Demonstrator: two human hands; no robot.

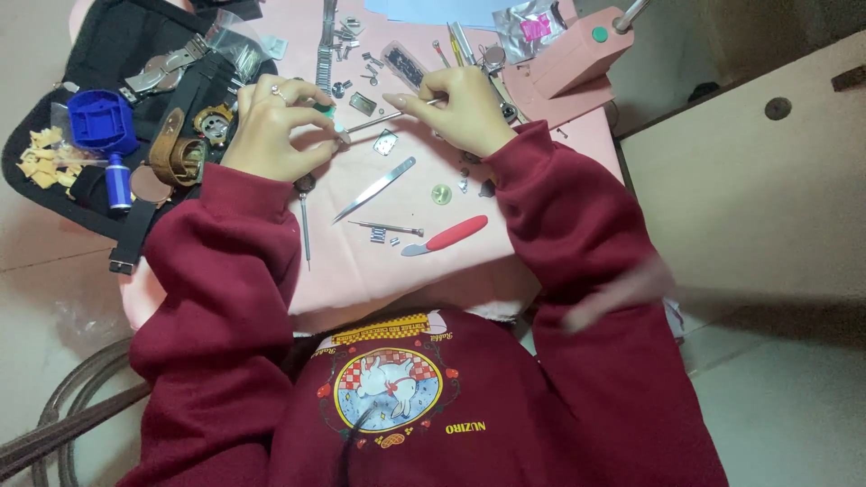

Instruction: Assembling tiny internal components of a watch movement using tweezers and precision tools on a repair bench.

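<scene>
Hands: left hand [271,126] and right hand [465,108] are being pinched on a thin metal tool [383,119].
Case: black tool case [99,54], at the mat's left edge, is being filled by a blue holder [101,119] and watch straps [176,149].

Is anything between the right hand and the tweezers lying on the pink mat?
Nothing visible blocks it. The right hand holds a thin metal tool with the left hand; the tweezers lie apart on the pink mat, open mat between.

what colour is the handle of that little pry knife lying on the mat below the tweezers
Red. The pry knife has a red handle and a short metal blade, seen in the head view.
</scene>
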